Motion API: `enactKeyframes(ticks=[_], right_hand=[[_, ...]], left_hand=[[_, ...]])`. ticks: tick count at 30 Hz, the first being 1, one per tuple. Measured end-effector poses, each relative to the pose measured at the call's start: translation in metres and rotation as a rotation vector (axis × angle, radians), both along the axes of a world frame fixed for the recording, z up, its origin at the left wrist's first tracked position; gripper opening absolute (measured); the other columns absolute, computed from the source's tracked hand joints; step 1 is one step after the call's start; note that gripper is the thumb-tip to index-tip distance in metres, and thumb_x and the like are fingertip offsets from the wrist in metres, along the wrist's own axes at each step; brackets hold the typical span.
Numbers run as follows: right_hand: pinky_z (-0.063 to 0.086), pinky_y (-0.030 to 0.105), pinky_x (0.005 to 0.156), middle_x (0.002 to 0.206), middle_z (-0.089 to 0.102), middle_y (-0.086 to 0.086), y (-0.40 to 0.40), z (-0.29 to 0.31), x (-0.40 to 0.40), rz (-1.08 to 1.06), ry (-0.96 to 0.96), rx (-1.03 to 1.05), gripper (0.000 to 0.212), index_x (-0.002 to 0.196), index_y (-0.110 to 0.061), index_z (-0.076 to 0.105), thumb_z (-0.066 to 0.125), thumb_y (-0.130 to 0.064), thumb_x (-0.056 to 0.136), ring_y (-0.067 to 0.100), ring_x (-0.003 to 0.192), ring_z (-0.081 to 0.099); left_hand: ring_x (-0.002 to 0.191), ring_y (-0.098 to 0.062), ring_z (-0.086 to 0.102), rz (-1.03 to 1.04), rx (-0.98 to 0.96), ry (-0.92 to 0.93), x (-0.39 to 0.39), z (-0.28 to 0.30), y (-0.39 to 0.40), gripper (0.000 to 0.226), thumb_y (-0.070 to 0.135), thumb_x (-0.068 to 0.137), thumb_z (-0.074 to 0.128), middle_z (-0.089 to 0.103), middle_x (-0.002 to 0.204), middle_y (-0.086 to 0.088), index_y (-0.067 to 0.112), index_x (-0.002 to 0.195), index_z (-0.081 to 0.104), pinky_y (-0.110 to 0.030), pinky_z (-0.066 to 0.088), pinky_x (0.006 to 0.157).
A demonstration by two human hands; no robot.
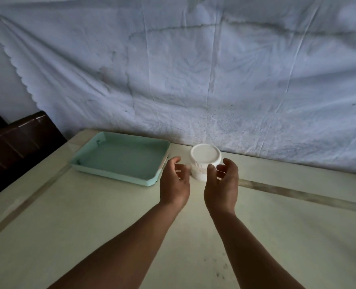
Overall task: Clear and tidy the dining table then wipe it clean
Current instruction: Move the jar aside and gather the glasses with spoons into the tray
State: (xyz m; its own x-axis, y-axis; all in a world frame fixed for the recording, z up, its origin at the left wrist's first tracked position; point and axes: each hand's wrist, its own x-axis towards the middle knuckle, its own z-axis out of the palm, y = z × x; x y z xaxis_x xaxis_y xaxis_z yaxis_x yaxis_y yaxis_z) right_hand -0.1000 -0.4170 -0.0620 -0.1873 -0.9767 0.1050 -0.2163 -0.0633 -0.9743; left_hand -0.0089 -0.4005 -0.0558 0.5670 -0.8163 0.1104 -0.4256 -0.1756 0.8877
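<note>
**Both hands cupped beside a white jar at the back of the table**

Pale, creased cloth with a scalloped edge hangs across the whole background, marked with grey stains, and drops to the far edge of the cream dining table. Two darker strips run across the tabletop, and small dark specks lie on it near the right forearm. At the far left a dark brown chair back stands against the table's edge.

On the far side of the table sits a shallow mint-green tray with nothing in it. Just to its right stands a white lidded jar, upright, close to the hanging cloth.

The left hand reaches forward between tray and jar, fingers loosely curved and spread, holding nothing. The right hand is cupped at the jar's near right side, thumb in front of the jar's ribbed band; whether it touches the jar cannot be told. Both forearms are bare.
</note>
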Motion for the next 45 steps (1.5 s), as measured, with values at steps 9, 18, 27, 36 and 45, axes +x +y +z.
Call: enactKeyframes(ticks=[9, 18, 27, 36, 45], right_hand=[[0.043, 0.023, 0.072, 0.090, 0.060, -0.006, 0.143, 0.042, 0.037, 0.147, -0.035, -0.023, 0.019, 0.106, -0.015, 0.053, 0.044, -0.029, 0.098, 0.015, 0.085, 0.061], [0.050, 0.033, 0.076, 0.084, 0.059, -0.010, 0.301, 0.038, 0.125, 0.396, 0.053, 0.009, 0.012, 0.099, -0.021, 0.052, 0.043, -0.030, 0.098, 0.019, 0.084, 0.063], [0.048, 0.029, 0.074, 0.092, 0.064, -0.004, 0.411, 0.040, 0.207, 0.567, 0.084, 0.117, 0.024, 0.110, -0.018, 0.056, 0.043, -0.034, 0.098, 0.017, 0.087, 0.063], [0.036, 0.027, 0.095, 0.144, 0.047, 0.003, 0.418, 0.032, 0.246, 0.738, 0.188, 0.328, 0.050, 0.146, -0.020, 0.029, 0.042, -0.033, 0.099, 0.023, 0.127, 0.049], [0.033, 0.037, 0.106, 0.153, 0.033, 0.013, 0.335, -0.006, 0.307, 0.816, 0.216, 0.440, 0.060, 0.151, -0.019, 0.014, 0.040, -0.036, 0.099, 0.030, 0.136, 0.038]], left_hand=[[0.098, -0.011, 0.057, 0.088, -0.087, 0.016, 0.019, 0.037, 0.151, 0.028, 0.031, 0.095, 0.043, 0.059, 0.116, 0.000, 0.020, 0.120, 0.050, -0.021, 0.044, 0.081], [0.102, -0.011, 0.058, 0.328, -0.080, 0.053, 0.103, 0.048, 0.334, 0.029, 0.032, 0.096, 0.043, 0.058, 0.122, 0.001, 0.020, 0.122, 0.050, -0.023, 0.048, 0.085], [0.102, -0.016, 0.058, 0.419, 0.002, 0.094, 0.188, 0.037, 0.457, 0.032, 0.032, 0.095, 0.041, 0.060, 0.119, -0.004, 0.019, 0.124, 0.047, -0.035, 0.050, 0.089], [0.127, -0.017, 0.046, 0.347, 0.171, 0.326, 0.237, 0.016, 0.469, 0.059, 0.036, 0.092, 0.052, 0.040, 0.146, 0.002, 0.024, 0.143, 0.025, -0.030, 0.038, 0.093], [0.136, -0.023, 0.038, 0.353, 0.387, 0.304, 0.291, -0.017, 0.407, 0.091, 0.029, 0.079, 0.071, 0.035, 0.150, -0.005, 0.026, 0.147, 0.011, -0.036, 0.040, 0.104]])
